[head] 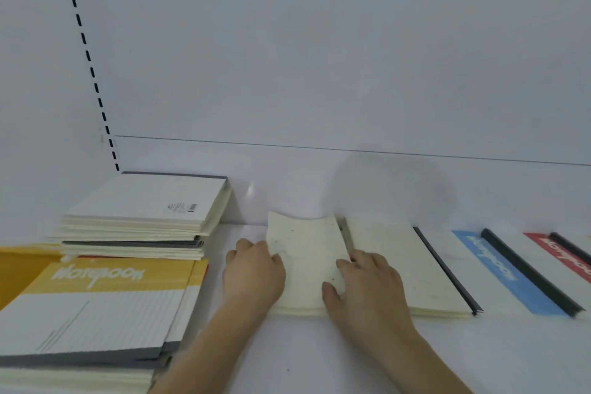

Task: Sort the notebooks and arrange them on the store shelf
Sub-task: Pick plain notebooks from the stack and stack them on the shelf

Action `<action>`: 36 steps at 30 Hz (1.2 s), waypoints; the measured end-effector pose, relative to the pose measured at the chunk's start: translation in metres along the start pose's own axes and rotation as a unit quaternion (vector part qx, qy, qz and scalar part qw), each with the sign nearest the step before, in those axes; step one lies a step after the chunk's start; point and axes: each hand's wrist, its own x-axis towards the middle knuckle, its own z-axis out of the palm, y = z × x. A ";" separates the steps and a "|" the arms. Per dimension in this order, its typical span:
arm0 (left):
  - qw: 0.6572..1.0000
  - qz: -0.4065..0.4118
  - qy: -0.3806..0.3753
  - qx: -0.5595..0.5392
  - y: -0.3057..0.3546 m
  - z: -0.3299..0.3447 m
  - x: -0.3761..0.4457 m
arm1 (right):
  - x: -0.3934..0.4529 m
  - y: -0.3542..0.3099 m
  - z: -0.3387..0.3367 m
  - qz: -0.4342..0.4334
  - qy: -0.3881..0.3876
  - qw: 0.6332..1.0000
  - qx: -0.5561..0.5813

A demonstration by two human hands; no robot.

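Two hands work a cream notebook [307,262] lying flat on the white store shelf [319,355], its long axis running from the front edge toward the back panel, far end curling upward. The left hand [254,275] grips the notebook's left edge, fingers curled onto the cover; the right hand [364,285] presses down on its right side, fingers spread and thumb on the cover. Just beside it to the right lie a second cream notebook [399,265], a blue-banded notebook [499,272] and a red-banded notebook [563,256], all angled alike with dark spines rightward. At left, a yellow-banded notebook [96,301] tops one stack before a taller stack [140,217].
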 end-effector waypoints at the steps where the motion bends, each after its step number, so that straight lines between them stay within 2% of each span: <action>1: 1.000 0.008 0.002 -0.005 0.001 -0.002 -0.001 | 0.000 0.002 0.000 -0.001 -0.017 1.000 -0.007; 3: 0.999 0.030 -0.005 -0.015 0.002 -0.008 -0.007 | 0.000 0.006 -0.001 -0.014 -0.045 0.999 -0.003; 5: 0.997 0.063 -0.046 -0.003 0.001 -0.020 -0.017 | -0.002 0.012 -0.003 -0.043 -0.073 0.996 0.000; 8: 0.973 0.139 -0.154 0.101 -0.007 -0.039 -0.032 | -0.003 0.026 -0.008 -0.100 -0.130 0.986 -0.023; 10: 0.951 0.183 -0.187 0.162 -0.012 -0.046 -0.036 | -0.001 0.033 -0.010 -0.135 -0.136 0.981 -0.042; 14: 0.944 0.210 -0.154 0.204 -0.014 -0.046 -0.030 | 0.005 0.034 -0.010 -0.145 -0.129 0.980 -0.041; 22: 0.951 0.195 -0.159 0.181 -0.023 -0.043 -0.024 | 0.004 0.034 -0.008 -0.113 -0.130 0.985 -0.004; 28: 0.954 0.192 -0.157 0.169 -0.023 -0.036 -0.030 | -0.001 0.036 -0.006 -0.136 -0.103 0.985 -0.018; 36: 0.964 0.238 -0.039 0.112 -0.025 -0.050 -0.058 | -0.014 0.004 -0.010 -0.182 -0.021 0.983 0.021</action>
